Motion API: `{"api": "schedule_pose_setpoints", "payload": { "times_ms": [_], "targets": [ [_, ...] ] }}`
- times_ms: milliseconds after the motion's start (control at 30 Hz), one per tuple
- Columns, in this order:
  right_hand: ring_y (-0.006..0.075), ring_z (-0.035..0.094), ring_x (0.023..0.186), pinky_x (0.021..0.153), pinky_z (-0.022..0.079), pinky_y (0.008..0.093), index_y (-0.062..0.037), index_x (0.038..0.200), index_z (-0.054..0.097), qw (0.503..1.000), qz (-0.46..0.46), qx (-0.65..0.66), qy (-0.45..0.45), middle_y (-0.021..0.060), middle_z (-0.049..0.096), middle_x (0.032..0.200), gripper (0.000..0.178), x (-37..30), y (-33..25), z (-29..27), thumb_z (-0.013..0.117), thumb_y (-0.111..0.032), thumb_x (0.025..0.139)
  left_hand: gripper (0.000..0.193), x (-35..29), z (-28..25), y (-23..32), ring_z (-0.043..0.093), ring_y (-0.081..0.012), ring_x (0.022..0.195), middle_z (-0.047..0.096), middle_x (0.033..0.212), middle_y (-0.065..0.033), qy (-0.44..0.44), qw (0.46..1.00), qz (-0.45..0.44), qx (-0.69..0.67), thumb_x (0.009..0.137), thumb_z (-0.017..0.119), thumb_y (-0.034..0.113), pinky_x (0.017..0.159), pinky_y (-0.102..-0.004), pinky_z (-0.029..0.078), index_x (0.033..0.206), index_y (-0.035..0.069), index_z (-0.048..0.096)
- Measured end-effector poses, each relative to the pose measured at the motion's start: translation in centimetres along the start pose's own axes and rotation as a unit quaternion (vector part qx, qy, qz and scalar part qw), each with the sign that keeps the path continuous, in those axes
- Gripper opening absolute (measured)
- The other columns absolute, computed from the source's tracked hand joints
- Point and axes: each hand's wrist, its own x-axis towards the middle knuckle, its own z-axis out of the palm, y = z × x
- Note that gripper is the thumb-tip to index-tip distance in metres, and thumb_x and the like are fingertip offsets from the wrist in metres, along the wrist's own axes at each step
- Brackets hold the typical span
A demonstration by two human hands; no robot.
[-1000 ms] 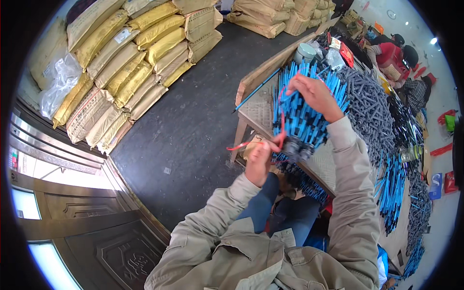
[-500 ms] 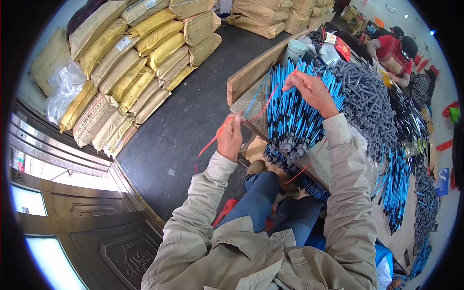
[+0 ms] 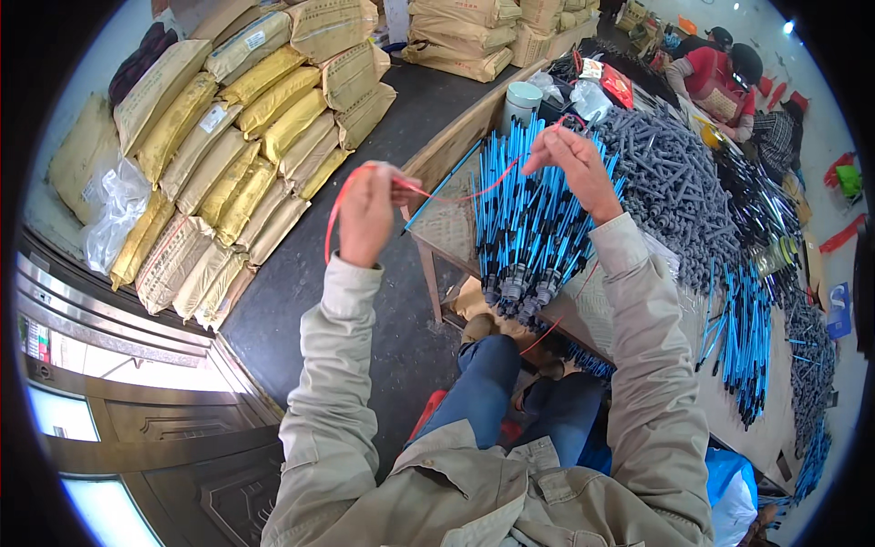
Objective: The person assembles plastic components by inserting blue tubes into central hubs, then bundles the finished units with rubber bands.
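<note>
My left hand (image 3: pixel 366 214) is closed on a thin red plastic strip (image 3: pixel 474 196), out past the table's left corner; a loose end loops down beside the wrist. From there the strip sags across to my right hand (image 3: pixel 583 173), whose fingers are pinched on it above a bundle of blue tubes (image 3: pixel 524 219). Black sleeves and grey plastic fittings (image 3: pixel 519 296) sit at the bundle's near end. A single blue tube (image 3: pixel 442 187) lies along the table edge at the left. Another length of red strip (image 3: pixel 554 325) hangs down over the near table edge, between my arms.
A heap of grey plastic parts (image 3: pixel 674 182) covers the table right of the bundle, with more blue tubes (image 3: pixel 738 346) beyond. A lidded canister (image 3: pixel 522 102) stands at the back. Stacked sacks (image 3: pixel 260 137) line the left wall. A co-worker (image 3: pixel 720 87) sits at the far right.
My left hand has moved left and up, drawing the red strip out longer between my hands. My right hand stays over the bundle. The whole view has shifted slightly.
</note>
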Motion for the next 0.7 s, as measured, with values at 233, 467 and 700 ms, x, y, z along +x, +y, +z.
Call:
{"api": "schedule_pose_setpoints", "payload": {
  "times_ms": [233, 467, 700],
  "targets": [
    [0.0132, 0.061, 0.069, 0.068, 0.049, 0.0263, 0.0006, 0.089, 0.054, 0.998, 0.025, -0.012, 0.052, 0.0075, 0.063, 0.073, 0.028, 0.7, 1.3, 0.2, 0.04, -0.023, 0.095, 0.015, 0.0, 4.6, -8.3, 0.062, -0.0302, 0.067, 0.059, 0.067, -0.0118, -0.05, 0.858, 0.166, 0.484, 0.083, 0.045, 0.016, 0.086, -0.0493, 0.037, 0.078, 0.008, 0.056],
    [0.0131, 0.061, 0.067, 0.065, 0.049, 0.0258, 0.0001, 0.087, 0.054, 0.998, -0.004, -0.046, 0.039, 0.0076, 0.062, 0.072, 0.026, -0.5, 1.8, 0.7, 0.041, -0.021, 0.094, 0.027, -0.2, 6.1, -7.4, 0.062, -0.0329, 0.064, 0.061, 0.07, -0.0144, -0.109, 0.81, 0.078, 0.57, 0.084, 0.047, 0.028, 0.082, -0.0524, 0.038, 0.075, 0.005, 0.057],
    [0.0128, 0.059, 0.062, 0.061, 0.048, 0.0251, -0.0003, 0.089, 0.055, 0.994, -0.003, 0.052, 0.092, 0.0056, 0.059, 0.067, 0.025, 0.0, 0.0, 1.5, 0.042, -0.022, 0.094, 0.028, 4.0, 3.9, -11.2, 0.061, -0.033, 0.061, 0.06, 0.071, -0.0201, -0.111, 0.92, 0.086, 0.367, 0.088, 0.04, 0.021, 0.059, -0.0415, 0.048, 0.09, -0.002, 0.056]
  ]
}}
